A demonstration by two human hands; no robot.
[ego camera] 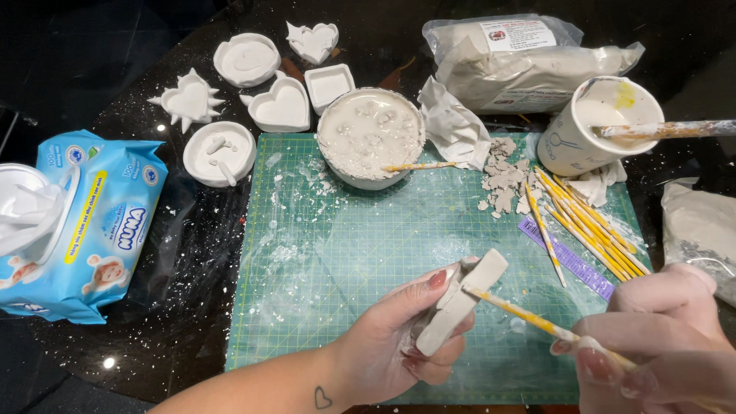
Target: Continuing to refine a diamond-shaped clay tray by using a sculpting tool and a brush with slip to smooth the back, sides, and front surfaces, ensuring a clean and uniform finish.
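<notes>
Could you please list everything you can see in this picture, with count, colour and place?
clay piece: one, white, held in the left hand
yellow tool: one, held in the right hand, tip on the clay piece
cutting mat: one, green, centre
bowl: one, white, filled with pale slurry, mat's top edge
clay dishes: six, white, top left
paper cup: one, white, top right, stick inside
yellow sticks: a bundle, mat's right side
clay crumbs: grey pile, beside the sticks
clay bags: two, clear, top right and right edge
wipes pack: one, blue, left
left hand: bottom centre
right hand: bottom right
</notes>
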